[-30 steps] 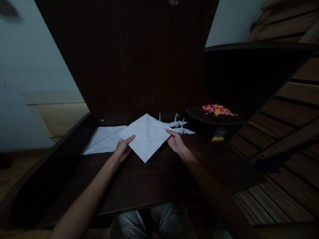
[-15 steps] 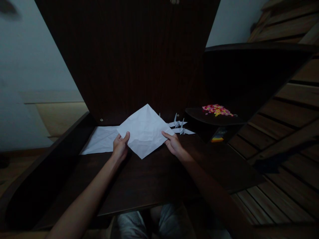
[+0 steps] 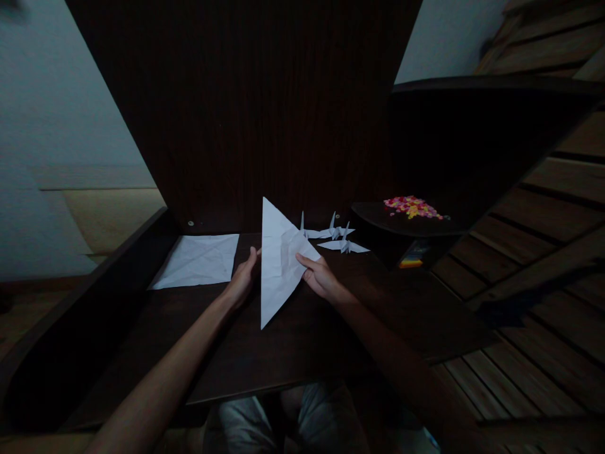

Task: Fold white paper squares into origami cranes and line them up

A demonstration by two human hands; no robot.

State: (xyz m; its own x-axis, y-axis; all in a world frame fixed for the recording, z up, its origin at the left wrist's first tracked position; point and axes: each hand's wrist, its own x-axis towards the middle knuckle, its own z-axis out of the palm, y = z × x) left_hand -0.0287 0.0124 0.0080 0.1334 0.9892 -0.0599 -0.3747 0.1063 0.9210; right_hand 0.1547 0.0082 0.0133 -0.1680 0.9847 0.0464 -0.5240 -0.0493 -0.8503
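A white sheet of paper (image 3: 278, 261), folded in half into a triangle, stands over the desk with its straight folded edge to the left. My right hand (image 3: 321, 276) pinches its right corner, thumb on the near face and fingers behind. Beside the folded edge is my left hand (image 3: 243, 277), its fingers stretched out and the thumb off the paper; its fingertips lie close to the edge, and I cannot tell whether they touch. Behind the triangle and to its right sit several white folded paper cranes (image 3: 346, 246).
A second creased white sheet (image 3: 198, 261) lies flat at the left of the dark desk (image 3: 265, 366). On a small raised shelf (image 3: 373, 217) at right is a heap of small pink, red and yellow pieces (image 3: 411, 207). A dark side panel (image 3: 89, 321) bounds the desk's left.
The paper has gone from an opened diamond held at both side corners to a folded triangle. My left hand has let go of its corner and moved right, beside the fold.
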